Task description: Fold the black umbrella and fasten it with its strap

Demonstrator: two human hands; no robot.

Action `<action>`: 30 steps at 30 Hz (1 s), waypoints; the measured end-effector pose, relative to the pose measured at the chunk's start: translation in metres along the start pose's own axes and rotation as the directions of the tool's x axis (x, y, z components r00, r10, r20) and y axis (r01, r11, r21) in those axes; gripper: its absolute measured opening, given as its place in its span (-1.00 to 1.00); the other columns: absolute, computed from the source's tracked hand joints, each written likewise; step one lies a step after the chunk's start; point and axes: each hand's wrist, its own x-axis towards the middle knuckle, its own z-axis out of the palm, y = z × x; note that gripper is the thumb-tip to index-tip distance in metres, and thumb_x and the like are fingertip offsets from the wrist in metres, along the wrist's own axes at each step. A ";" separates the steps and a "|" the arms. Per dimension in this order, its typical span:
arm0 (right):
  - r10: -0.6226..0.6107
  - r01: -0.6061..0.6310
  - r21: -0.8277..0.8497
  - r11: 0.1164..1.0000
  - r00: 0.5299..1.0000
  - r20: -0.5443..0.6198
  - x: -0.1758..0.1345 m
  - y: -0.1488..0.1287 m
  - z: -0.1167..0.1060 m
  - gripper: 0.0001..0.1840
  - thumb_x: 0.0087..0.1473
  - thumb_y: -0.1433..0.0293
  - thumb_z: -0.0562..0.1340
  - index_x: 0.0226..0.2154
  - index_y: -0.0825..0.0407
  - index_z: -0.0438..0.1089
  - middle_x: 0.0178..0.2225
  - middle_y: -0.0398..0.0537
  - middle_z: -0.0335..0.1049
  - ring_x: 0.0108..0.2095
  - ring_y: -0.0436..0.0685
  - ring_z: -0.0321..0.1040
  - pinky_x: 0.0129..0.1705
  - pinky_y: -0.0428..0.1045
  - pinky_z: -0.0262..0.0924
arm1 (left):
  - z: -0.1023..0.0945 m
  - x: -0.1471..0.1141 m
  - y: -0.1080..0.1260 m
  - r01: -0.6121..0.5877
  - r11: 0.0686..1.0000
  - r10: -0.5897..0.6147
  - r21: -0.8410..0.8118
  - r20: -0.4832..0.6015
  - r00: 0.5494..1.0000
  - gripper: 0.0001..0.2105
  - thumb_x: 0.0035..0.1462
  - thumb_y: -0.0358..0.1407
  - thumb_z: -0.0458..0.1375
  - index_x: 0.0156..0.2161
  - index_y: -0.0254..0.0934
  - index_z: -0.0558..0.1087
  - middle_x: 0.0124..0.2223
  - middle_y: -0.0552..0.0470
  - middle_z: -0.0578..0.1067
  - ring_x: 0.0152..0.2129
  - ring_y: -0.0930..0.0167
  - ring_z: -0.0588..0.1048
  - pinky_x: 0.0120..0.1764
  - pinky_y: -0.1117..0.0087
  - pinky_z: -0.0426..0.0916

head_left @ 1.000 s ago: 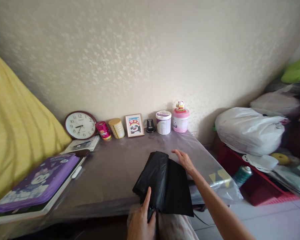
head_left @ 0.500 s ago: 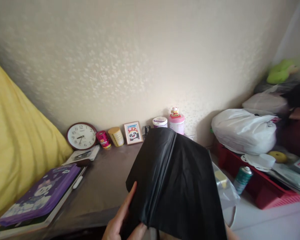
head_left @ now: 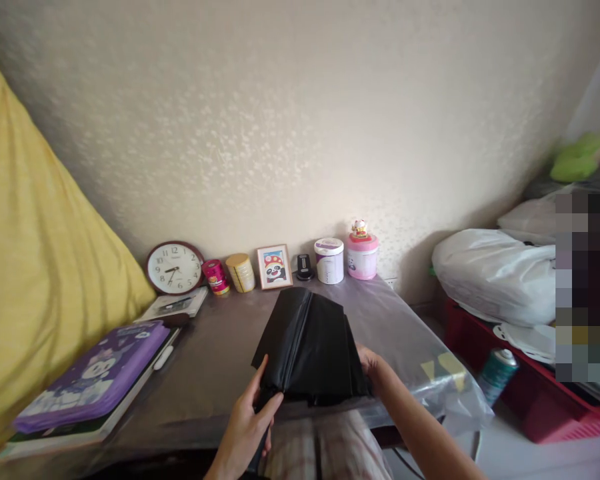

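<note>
A black umbrella (head_left: 315, 347) with loosely folded, pleated fabric is held low over the near part of the table, above my lap. My left hand (head_left: 250, 417) is closed around its dark handle at the lower left, the thumb lying along it near the fabric's edge. At the right side of the fabric, my right hand (head_left: 370, 363) grips the outer folds; its fingers are mostly hidden behind them.
On the grey covered table (head_left: 210, 360) stand a wall clock (head_left: 175, 268), a picture frame (head_left: 275, 267), white tub (head_left: 329, 261) and pink tub (head_left: 363, 259). A purple case (head_left: 95, 373) lies left. Right are a red crate (head_left: 540, 407) and spray can (head_left: 499, 373).
The umbrella has moved down and away from my face, and its fabric looks narrower and more gathered. My right hand and forearm have come into view at its right.
</note>
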 end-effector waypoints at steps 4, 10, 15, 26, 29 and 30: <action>0.109 -0.114 0.033 0.993 0.988 0.108 0.014 -0.003 -0.008 -0.66 -0.13 0.39 0.24 -0.21 0.09 0.38 -0.44 -0.06 0.42 -0.52 0.00 0.33 -0.51 -0.11 0.25 | 0.005 0.006 -0.017 0.060 0.998 -0.060 0.016 -0.004 0.998 -0.22 0.09 -0.03 0.03 0.27 -0.10 -0.34 -0.60 0.26 0.25 -0.82 0.54 0.28 -0.77 0.56 0.19; 0.134 -0.123 -0.139 0.983 0.988 0.074 0.002 -0.010 -0.032 -0.68 -0.11 0.38 0.18 -0.22 0.07 0.38 -0.38 -0.09 0.40 -0.42 -0.02 0.33 -0.39 -0.10 0.27 | 0.011 0.005 -0.031 0.118 0.992 -0.117 0.049 -0.028 0.993 -0.26 0.10 -0.05 0.00 0.27 -0.06 -0.31 -0.61 0.26 0.25 -0.81 0.52 0.29 -0.77 0.57 0.16; -0.339 0.100 -0.620 0.778 0.898 -0.280 -0.003 -0.021 -0.028 -0.69 0.00 0.24 0.09 -0.35 0.08 0.44 -0.31 0.01 0.44 -0.24 0.15 0.33 -0.18 0.02 0.17 | 0.015 0.006 -0.039 0.122 0.990 -0.119 0.073 -0.038 0.992 -0.30 0.12 -0.07 -0.01 0.27 -0.02 -0.27 -0.65 0.27 0.25 -0.83 0.53 0.28 -0.77 0.57 0.18; -0.266 -0.074 -0.651 0.755 0.874 -0.407 -0.001 -0.013 0.012 -0.54 0.05 0.03 0.02 -0.36 0.08 0.34 -0.43 0.00 0.43 -0.46 0.11 0.37 -0.41 -0.05 0.17 | 0.017 0.005 -0.035 0.071 0.987 -0.070 0.141 -0.015 0.997 -0.34 0.15 -0.10 -0.04 0.27 -0.09 -0.24 -0.65 0.25 0.34 -0.83 0.51 0.31 -0.73 0.53 0.24; -0.301 -0.074 -0.680 0.729 0.858 -0.415 0.006 -0.012 0.012 -0.59 0.04 0.09 0.07 -0.31 0.09 0.36 -0.33 0.04 0.45 -0.31 0.17 0.38 -0.31 -0.02 0.18 | 0.017 0.007 -0.035 0.108 0.978 -0.109 0.181 -0.003 0.994 -0.36 0.18 -0.12 -0.07 0.28 -0.09 -0.27 -0.61 0.20 0.39 -0.82 0.48 0.34 -0.72 0.53 0.24; -0.316 -0.072 -0.693 0.718 0.853 -0.416 0.008 -0.013 0.012 -0.61 0.03 0.12 0.08 -0.30 0.10 0.36 -0.32 0.04 0.45 -0.28 0.19 0.38 -0.27 -0.01 0.18 | 0.017 0.007 -0.034 0.112 0.974 -0.114 0.195 -0.004 0.994 -0.36 0.18 -0.13 -0.08 0.28 -0.10 -0.28 -0.59 0.19 0.40 -0.81 0.48 0.34 -0.72 0.53 0.24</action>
